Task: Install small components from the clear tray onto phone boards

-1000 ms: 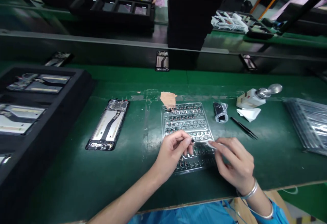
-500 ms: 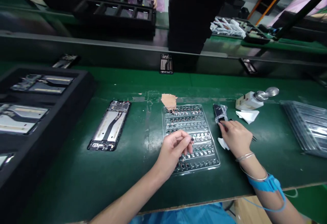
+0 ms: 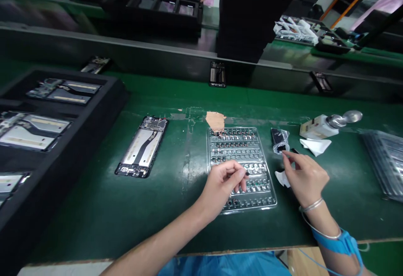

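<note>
Fingers of the left hand (image 3: 222,186) pinch a tiny black bit (image 3: 247,174) mid-frame; the right hand (image 3: 308,179), fingertips close together, reaches the little bag (image 3: 279,136) at right, grip unclear. Soft touch needed.

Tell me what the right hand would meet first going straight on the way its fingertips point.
The right hand would most likely meet the small clear plastic bag with black contents, just past its fingertips; depth is unclear, so it may already be touching or slightly above.
</note>
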### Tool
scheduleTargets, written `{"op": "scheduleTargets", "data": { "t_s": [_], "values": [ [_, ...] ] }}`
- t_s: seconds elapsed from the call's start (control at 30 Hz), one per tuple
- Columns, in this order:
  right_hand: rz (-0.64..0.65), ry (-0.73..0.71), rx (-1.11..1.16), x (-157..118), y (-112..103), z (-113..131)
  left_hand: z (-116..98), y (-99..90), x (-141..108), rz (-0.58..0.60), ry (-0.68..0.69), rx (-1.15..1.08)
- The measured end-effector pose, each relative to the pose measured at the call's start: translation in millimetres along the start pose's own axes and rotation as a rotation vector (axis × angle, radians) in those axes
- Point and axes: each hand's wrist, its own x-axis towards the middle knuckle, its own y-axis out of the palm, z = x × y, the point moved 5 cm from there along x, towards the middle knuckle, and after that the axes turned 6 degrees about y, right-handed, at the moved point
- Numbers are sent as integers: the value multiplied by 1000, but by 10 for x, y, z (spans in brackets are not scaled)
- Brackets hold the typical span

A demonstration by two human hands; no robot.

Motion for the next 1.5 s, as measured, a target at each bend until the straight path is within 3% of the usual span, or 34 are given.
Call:
{"op": "scheduleTargets", "data": {
  "t_s": [0.17,0.33,0.53,0.83,0.93,1.0,1.13,1.2,1.4,1.5],
  "values": [
    [254,153,683,-56,-202,443,12,4,-4,10,1,26],
    [365,121,941,-78,-216,769,20,8,5,31,14,34],
    [323,50,947,-71,-158,796,25,4,6,39,14,52],
    [123,-320,701,-157,-298,845,-3,0,8,40,29,67],
    [109,-419,582,-209,-276,851,4,-17,17,35,23,73],
    [125,-388,595,-208,-258,843,-1,-23,20,29,27,77],
    [116,-126,774,-149,-227,771,-30,-24,23,19,51,100],
    [117,-65,798,-132,-209,762,-38,-25,24,13,54,112],
    [139,-49,791,-141,-185,768,-36,-35,24,5,60,112],
    [112,-129,788,-178,-214,784,-40,-30,19,5,63,104]
  ]
}}
